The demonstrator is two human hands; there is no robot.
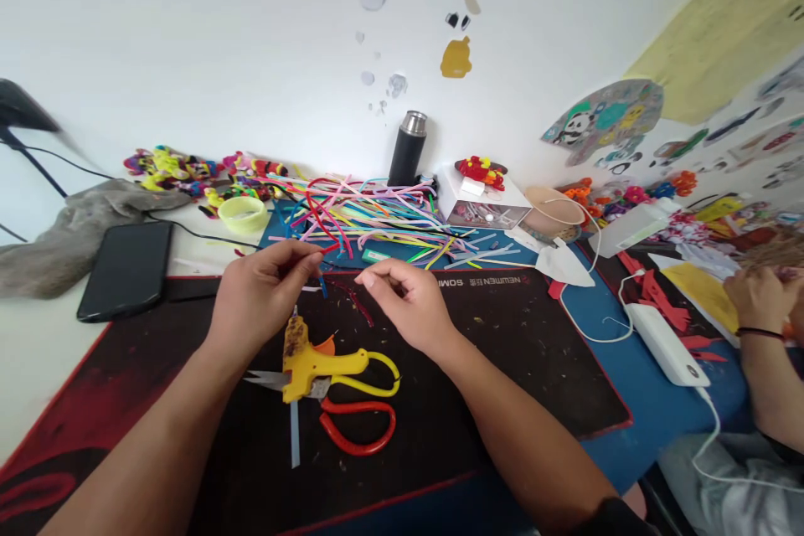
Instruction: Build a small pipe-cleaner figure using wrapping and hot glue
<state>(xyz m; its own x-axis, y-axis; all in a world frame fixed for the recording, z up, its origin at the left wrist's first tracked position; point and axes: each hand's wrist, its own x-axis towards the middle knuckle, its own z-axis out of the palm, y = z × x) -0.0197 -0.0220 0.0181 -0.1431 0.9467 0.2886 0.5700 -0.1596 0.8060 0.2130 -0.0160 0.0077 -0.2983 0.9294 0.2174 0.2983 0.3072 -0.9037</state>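
Observation:
My left hand (267, 289) pinches a red pipe cleaner (330, 249) between thumb and fingertips, above the dark desk mat. To its right, my right hand (408, 297) has curled fingers, with thumb and index tips close together. Whatever may be between them is too small to make out. A dark red fuzzy strand (360, 306) and a short blue piece (323, 285) show between the hands. Below them lies a yellow glue gun (314, 362) with a clear glue stick (295, 435) sticking out. It rests across scissors (358, 427) with one red and one yellow handle.
Colourful pipe cleaners (377, 213) are heaped behind my hands, near a black thermos (408, 151) and a white box (481, 205). A phone (126, 270) and a pale green bowl (243, 215) are left. A white power bank (669, 343) with cables and another person's hand (760, 297) are right.

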